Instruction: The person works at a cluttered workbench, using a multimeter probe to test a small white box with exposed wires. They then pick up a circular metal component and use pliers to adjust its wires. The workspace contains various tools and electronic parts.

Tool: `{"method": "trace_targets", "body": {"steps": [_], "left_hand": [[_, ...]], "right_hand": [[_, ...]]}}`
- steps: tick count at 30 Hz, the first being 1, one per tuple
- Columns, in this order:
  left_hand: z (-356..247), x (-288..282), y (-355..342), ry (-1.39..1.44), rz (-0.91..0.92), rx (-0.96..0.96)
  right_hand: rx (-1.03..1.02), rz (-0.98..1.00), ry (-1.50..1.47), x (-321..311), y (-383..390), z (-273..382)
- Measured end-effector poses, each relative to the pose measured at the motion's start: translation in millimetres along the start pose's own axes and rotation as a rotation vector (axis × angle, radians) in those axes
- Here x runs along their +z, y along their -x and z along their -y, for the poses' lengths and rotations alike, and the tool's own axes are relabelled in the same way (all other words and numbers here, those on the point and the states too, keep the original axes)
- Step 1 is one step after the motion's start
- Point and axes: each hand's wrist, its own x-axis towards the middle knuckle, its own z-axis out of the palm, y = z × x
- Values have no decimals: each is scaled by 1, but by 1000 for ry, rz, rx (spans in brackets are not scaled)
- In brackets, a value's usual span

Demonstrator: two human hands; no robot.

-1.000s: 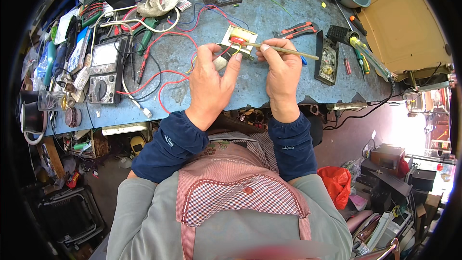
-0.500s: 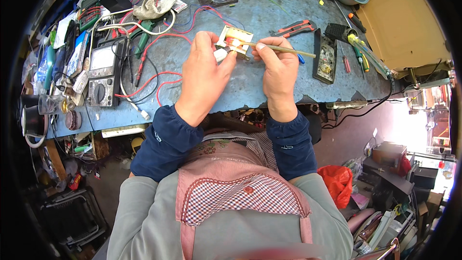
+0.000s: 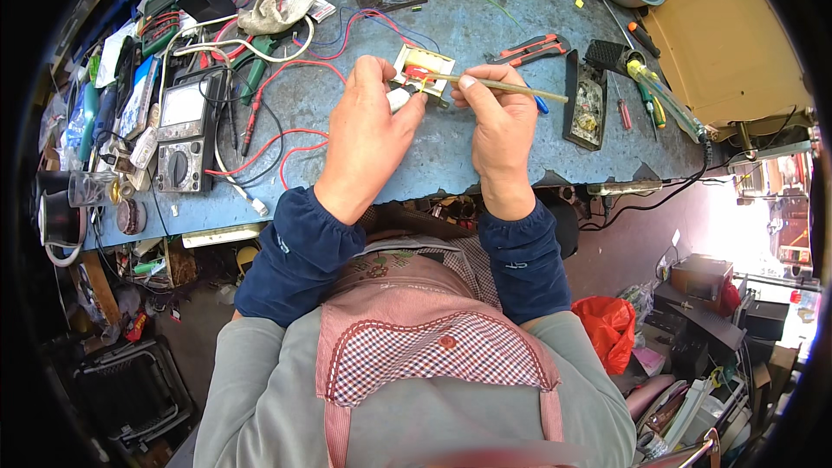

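My left hand (image 3: 371, 130) is closed, thumb and forefinger curled round a small white piece (image 3: 398, 100) that looks like a lighter. By the thumb tip is a thin yellow glow, like a small flame (image 3: 423, 85). Just beyond the fingers lies a small pale open-framed part (image 3: 445, 64) with a yellow block (image 3: 430, 60) and a red section. Between thumb and fingers my right hand (image 3: 501, 126) pinches a thin tan rod (image 3: 524, 89). Its left end meets the red section, and its other end sticks out to the right.
An analog multimeter (image 3: 184, 126) with red and black leads stands at left, near a crumpled cloth (image 3: 276, 13). Red-handled pliers (image 3: 530, 50), a black open casing (image 3: 587, 102) and screwdrivers (image 3: 625, 115) lie at right. A cardboard box (image 3: 728, 43) stands beyond them.
The bright orange glow at the red section has shrunk to a thin yellow one, and the red now shows more clearly. Both hands have barely moved.
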Motion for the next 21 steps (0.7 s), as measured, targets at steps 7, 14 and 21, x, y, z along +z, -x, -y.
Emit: {"method": "trace_targets", "body": {"steps": [7,14,21], "left_hand": [[-1,0,-2,43,-10,-59],[-5,-39,44,74,-79,-19],[66,-62,82,-243,-338,292]], "right_hand": [[4,-9,7,0,0,-1],[-3,6,5,-2,1,-1],[-19,23,-27,-2,2,-2]]}}
